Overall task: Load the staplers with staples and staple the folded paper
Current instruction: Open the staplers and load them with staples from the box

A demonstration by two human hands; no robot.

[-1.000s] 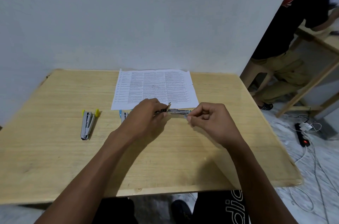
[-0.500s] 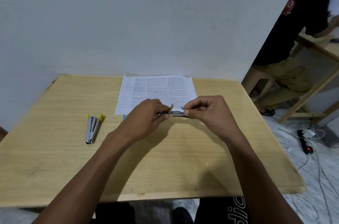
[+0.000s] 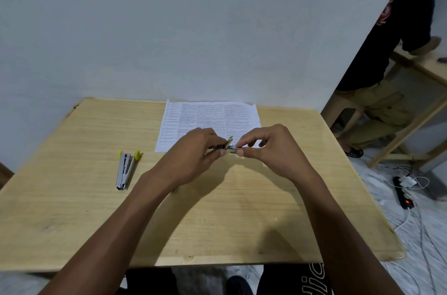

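Note:
My left hand point(image 3: 193, 152) grips a small stapler point(image 3: 222, 146) just above the wooden table point(image 3: 72, 210), most of it hidden under my fingers. My right hand point(image 3: 268, 147) pinches a short metal strip of staples point(image 3: 234, 149) at the stapler's open end. The printed paper point(image 3: 210, 118) lies flat behind both hands, against the wall. A second metal stapler with yellow tips point(image 3: 125, 169) lies untouched to the left.
A white wall stands right behind the table. To the right, a person in a black shirt point(image 3: 387, 53) is by a wooden frame table point(image 3: 423, 91). A power strip and cables point(image 3: 404, 193) lie on the floor at right.
My right hand has slid left along the stapler, so the fingertips of both hands now almost meet. The view has tilted slightly.

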